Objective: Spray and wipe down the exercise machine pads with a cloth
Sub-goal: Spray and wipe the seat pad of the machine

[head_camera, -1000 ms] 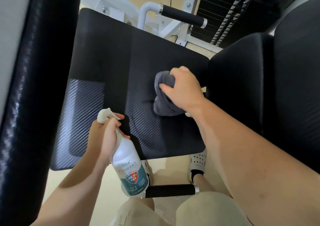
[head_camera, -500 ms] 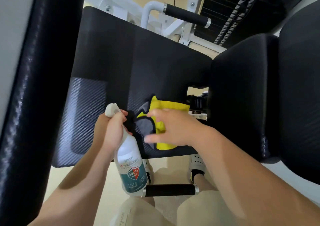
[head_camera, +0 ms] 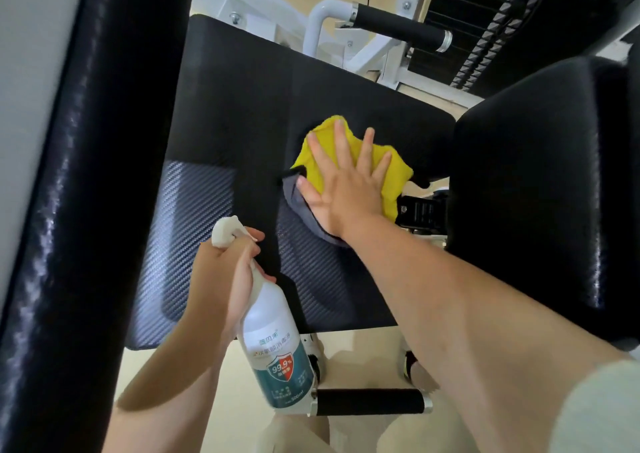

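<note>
A wide black seat pad [head_camera: 242, 113] with a woven texture fills the middle of the view. On its right part lies a yellow and grey cloth [head_camera: 394, 178], spread out. My right hand [head_camera: 343, 189] presses flat on the cloth with straight, spread fingers. My left hand [head_camera: 225, 272] grips the neck of a white spray bottle [head_camera: 277, 348] with a teal label, held over the pad's near edge, nozzle pointing away from me.
A black back pad [head_camera: 540, 182] stands at the right, and a long black pad [head_camera: 79, 210] runs down the left. White frame tubes and a black-gripped handle [head_camera: 398, 26] lie behind the seat. Another handle [head_camera: 370, 400] sits below, near my knees. A weight stack [head_camera: 485, 36] is at the back right.
The cloth went from bunched grey under my right hand to unfolded with its yellow side up, and my right hand moved from the near edge up the pad and flattened onto it.
</note>
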